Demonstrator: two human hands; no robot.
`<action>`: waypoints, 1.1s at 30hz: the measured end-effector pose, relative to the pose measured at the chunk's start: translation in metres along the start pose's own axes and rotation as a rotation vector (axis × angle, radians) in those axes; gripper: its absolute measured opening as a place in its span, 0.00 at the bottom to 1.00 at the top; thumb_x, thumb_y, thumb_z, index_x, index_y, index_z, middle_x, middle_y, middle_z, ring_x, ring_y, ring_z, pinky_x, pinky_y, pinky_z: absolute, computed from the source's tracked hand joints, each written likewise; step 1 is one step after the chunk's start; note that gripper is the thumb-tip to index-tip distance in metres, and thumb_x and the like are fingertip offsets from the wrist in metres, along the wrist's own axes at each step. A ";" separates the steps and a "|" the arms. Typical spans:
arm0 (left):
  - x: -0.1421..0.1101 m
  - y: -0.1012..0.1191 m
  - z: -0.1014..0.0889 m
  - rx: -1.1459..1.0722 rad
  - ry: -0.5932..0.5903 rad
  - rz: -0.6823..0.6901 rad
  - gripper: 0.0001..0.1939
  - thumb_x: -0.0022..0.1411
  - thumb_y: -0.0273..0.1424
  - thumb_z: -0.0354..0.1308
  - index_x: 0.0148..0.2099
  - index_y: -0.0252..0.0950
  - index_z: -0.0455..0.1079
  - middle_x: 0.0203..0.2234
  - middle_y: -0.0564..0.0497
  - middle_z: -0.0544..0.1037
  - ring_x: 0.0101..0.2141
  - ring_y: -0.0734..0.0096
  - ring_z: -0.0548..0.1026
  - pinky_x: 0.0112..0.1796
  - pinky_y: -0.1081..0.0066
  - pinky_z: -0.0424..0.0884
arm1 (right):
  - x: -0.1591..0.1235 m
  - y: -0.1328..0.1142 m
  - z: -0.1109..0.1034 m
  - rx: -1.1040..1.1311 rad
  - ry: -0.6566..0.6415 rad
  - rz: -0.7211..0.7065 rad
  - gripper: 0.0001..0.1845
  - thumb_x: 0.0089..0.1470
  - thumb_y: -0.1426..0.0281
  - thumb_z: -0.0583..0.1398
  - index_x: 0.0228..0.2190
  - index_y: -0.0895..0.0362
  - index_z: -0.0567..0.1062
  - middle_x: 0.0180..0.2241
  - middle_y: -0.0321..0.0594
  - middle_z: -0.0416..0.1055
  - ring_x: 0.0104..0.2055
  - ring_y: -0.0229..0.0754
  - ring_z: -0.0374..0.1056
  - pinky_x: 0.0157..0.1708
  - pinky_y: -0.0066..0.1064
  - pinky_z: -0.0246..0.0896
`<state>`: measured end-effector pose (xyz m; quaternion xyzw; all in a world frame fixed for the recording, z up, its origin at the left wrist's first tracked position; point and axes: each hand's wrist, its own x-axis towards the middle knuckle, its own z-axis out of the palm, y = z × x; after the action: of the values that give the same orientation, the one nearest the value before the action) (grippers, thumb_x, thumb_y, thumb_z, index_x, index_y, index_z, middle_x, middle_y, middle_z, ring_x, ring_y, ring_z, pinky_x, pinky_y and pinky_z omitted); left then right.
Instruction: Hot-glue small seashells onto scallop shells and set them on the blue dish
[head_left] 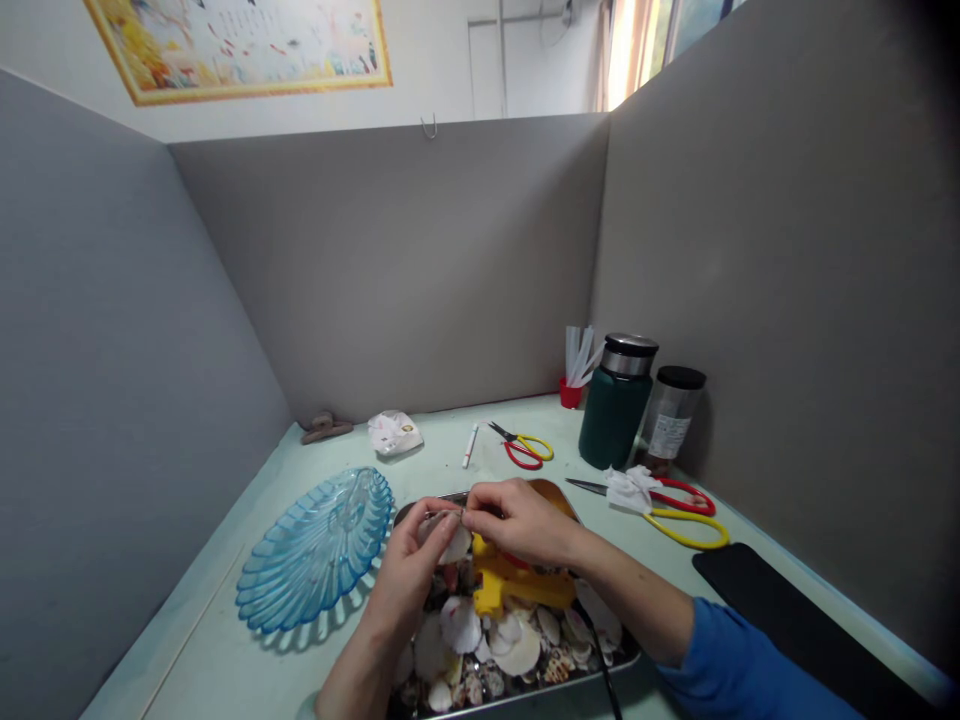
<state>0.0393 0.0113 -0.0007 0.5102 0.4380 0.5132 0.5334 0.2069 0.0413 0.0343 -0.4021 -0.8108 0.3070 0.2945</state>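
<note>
My left hand (pixel 411 570) is closed on a pale seashell (pixel 454 545), held just above a metal tray (pixel 634 658) filled with several shells. My right hand (pixel 517 518) pinches something small at the shell's top edge; I cannot make out what. Below both hands a yellow glue gun (pixel 510 582) lies on the shells in the tray, its black cord (pixel 604 665) running toward me. A blue shell-shaped glass dish (pixel 315 550) sits left of the tray, close to my left hand.
Grey partition walls enclose the desk on three sides. At the back stand a dark green flask (pixel 616 402), a dark-lidded jar (pixel 671 418) and a red cup (pixel 571 392) with sticks. Two scissors (pixel 526 447) (pixel 679 510), a pen (pixel 470 445), crumpled tissue (pixel 628 487) and a black pad (pixel 795 620) lie around.
</note>
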 end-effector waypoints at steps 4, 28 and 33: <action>-0.001 0.001 0.001 0.020 0.010 0.011 0.15 0.53 0.42 0.62 0.36 0.37 0.67 0.19 0.56 0.69 0.17 0.78 0.64 0.15 0.79 0.62 | -0.001 -0.003 -0.001 0.010 -0.006 -0.012 0.09 0.52 0.70 0.56 0.22 0.58 0.70 0.19 0.30 0.61 0.23 0.32 0.56 0.22 0.23 0.45; 0.001 0.000 0.002 0.035 0.063 0.011 0.15 0.51 0.42 0.63 0.32 0.36 0.66 0.15 0.58 0.68 0.13 0.79 0.61 0.12 0.80 0.59 | -0.001 -0.001 0.000 -0.040 0.017 -0.030 0.09 0.52 0.69 0.57 0.22 0.58 0.70 0.18 0.29 0.61 0.22 0.31 0.55 0.22 0.22 0.43; 0.003 -0.001 0.001 -0.020 0.025 -0.015 0.16 0.51 0.41 0.63 0.37 0.34 0.69 0.17 0.55 0.71 0.15 0.77 0.64 0.13 0.78 0.63 | 0.000 0.002 0.002 -0.121 0.030 -0.026 0.10 0.54 0.67 0.56 0.24 0.57 0.71 0.19 0.30 0.62 0.23 0.32 0.57 0.22 0.23 0.44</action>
<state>0.0410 0.0144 -0.0018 0.4950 0.4436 0.5197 0.5367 0.2062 0.0418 0.0315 -0.4131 -0.8286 0.2474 0.2855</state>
